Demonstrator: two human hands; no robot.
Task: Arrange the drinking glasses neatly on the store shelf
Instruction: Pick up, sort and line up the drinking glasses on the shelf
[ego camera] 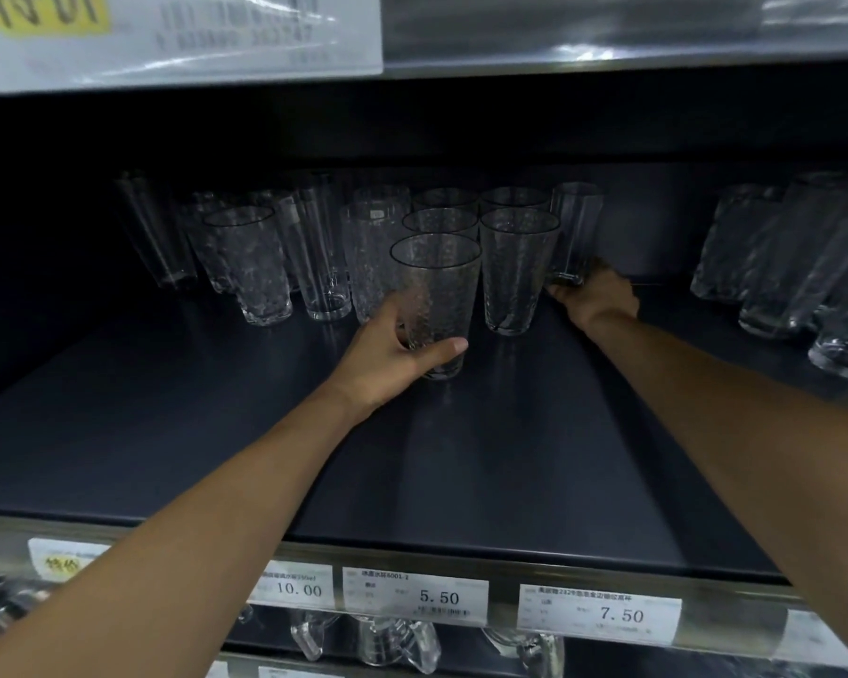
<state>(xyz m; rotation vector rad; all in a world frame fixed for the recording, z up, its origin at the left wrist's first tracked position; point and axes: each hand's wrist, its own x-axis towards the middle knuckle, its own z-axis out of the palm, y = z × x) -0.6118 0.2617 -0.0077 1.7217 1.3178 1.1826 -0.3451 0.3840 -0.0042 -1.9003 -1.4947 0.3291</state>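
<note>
The left hand (392, 354) wraps a dimpled tumbler (436, 286) at the front of the mid-shelf cluster; the right hand (593, 296) grips a taller glass (576, 227) by its base, nearer the shelf's (510, 457) back. 2 short columns stand aligned; glasses toward both ends look unsorted.

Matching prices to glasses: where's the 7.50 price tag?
Head view, lower right of centre: the 7.50 price tag sits on the shelf's front rail, just right of the 5.50 tag.
</note>
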